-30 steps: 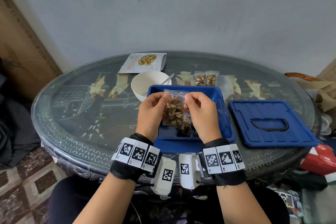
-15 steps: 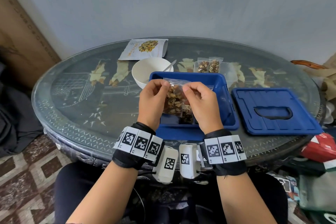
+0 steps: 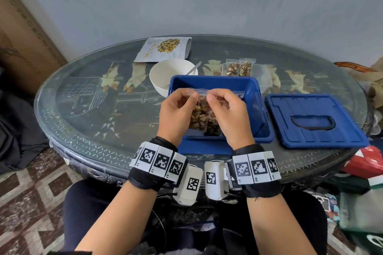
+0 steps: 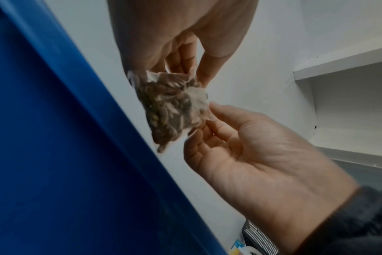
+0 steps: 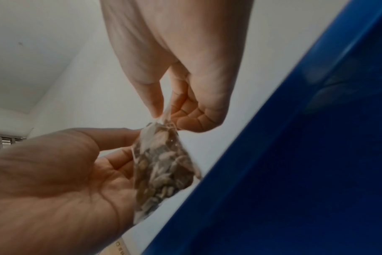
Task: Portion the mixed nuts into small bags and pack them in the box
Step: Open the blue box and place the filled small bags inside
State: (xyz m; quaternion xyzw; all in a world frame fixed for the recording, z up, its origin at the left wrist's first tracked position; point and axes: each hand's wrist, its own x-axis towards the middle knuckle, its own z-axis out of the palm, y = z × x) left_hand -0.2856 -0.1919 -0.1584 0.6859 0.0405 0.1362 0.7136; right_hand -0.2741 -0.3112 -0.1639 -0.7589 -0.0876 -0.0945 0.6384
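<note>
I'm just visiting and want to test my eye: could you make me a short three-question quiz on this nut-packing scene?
1. True or false: the blue lid sits on the blue box.
2. What do the left hand and right hand pinch together?
3. Where is the white bowl? A) in the box B) on the table, behind the box's left corner C) on the lid

Key: 1 false; 2 a small bag of nuts; 3 B.

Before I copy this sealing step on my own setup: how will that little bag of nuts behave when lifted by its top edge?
Probably floppy: the bag is thin clear film, hanging from both hands' pinch at its top strip. Likely bottom-heavy, since the nuts sit bunched low. Possibly slippery, as the film looks glossy, so the left hand and right hand pinch it.
</note>
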